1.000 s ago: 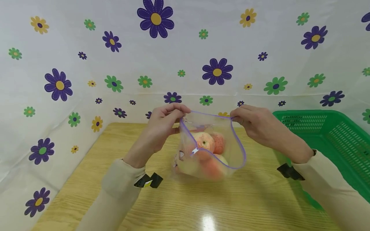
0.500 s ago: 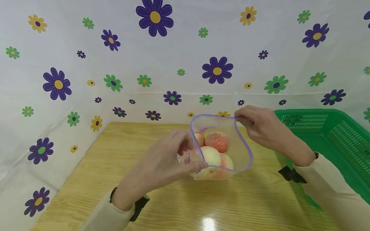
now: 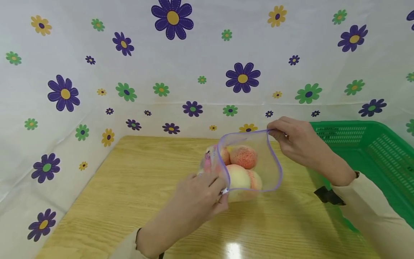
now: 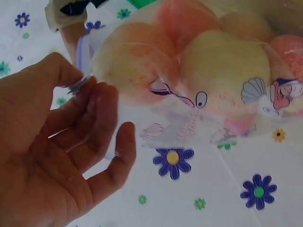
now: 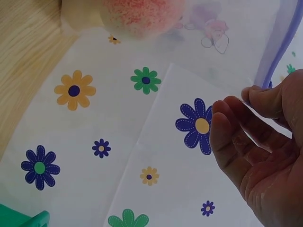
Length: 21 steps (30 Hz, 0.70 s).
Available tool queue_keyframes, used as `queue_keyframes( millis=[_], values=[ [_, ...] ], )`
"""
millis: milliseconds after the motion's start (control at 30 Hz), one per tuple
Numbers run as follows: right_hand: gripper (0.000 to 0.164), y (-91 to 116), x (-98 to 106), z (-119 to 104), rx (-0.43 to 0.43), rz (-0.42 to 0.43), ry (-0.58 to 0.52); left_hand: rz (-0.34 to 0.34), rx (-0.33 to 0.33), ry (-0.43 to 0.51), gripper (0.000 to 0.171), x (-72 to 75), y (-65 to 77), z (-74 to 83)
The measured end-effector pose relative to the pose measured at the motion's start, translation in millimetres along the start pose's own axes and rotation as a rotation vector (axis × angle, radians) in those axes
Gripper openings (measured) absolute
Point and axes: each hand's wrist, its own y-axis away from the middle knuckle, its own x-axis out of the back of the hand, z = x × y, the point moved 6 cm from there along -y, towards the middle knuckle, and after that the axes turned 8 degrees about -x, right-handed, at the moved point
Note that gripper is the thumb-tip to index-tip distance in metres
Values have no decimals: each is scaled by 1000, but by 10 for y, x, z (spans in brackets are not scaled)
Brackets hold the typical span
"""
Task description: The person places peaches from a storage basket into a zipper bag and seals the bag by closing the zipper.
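Note:
A clear zip bag [image 3: 263, 158] with a purple rim stands on the table, its mouth gaping. Several round, peach-like fruits [image 3: 237, 176] in pale yellow and red lie inside. My left hand [image 3: 194, 198] pinches the bag's small white zip slider [image 3: 224, 191] at the near left of the rim. The left wrist view has that hand's thumb and index finger [image 4: 90, 87] meeting at the slider, beside the printed side of the bag. At the far right corner, my right hand [image 3: 299, 142] pinches the rim between thumb and fingertips, holding it up.
A green perforated plastic basket [image 3: 372, 144] stands at the right, close to my right forearm. The wooden table [image 3: 136, 172] extends to the left and front of the bag. Behind and at the left hangs a white flower-print cloth [image 3: 145, 54].
My left hand left the rim's far left corner, came down toward me and took the zip slider. The rim swung wider and shifted slightly right. My right hand kept its pinch.

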Motion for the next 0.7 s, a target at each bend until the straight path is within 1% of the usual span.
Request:
queue_keyframes(
  millis=[67, 133, 200, 233, 333, 433, 533, 600, 633, 700],
  values=[
    [14, 11, 26, 19, -11, 14, 3, -3, 42, 95, 18, 16, -13, -119],
    [14, 17, 52, 38, -24, 26, 7, -3, 92, 194, 13, 29, -2, -270],
    [12, 17, 81, 64, -47, 32, 12, 17, 147, 265, 10, 38, 28, -442],
    [12, 14, 100, 76, -64, 34, 19, 31, 170, 280, 9, 41, 48, -529],
    [10, 12, 172, 109, -116, 41, 41, 92, 215, 275, 9, 34, 127, -779],
    [10, 26, 266, 126, -158, 59, 55, 179, 278, 279, 8, 24, 210, -1015],
    [10, 36, 339, 109, -170, 72, 53, 252, 352, 292, 9, 7, 268, -1214],
    [9, 39, 354, 91, -169, 70, 42, 260, 418, 319, 13, -36, 288, -1320],
    [9, 43, 347, 89, -175, 61, 46, 247, 456, 346, 15, -75, 293, -1365],
    [9, 54, 324, 102, -192, 40, 59, 199, 537, 405, 19, -179, 308, -1431]
  ],
)
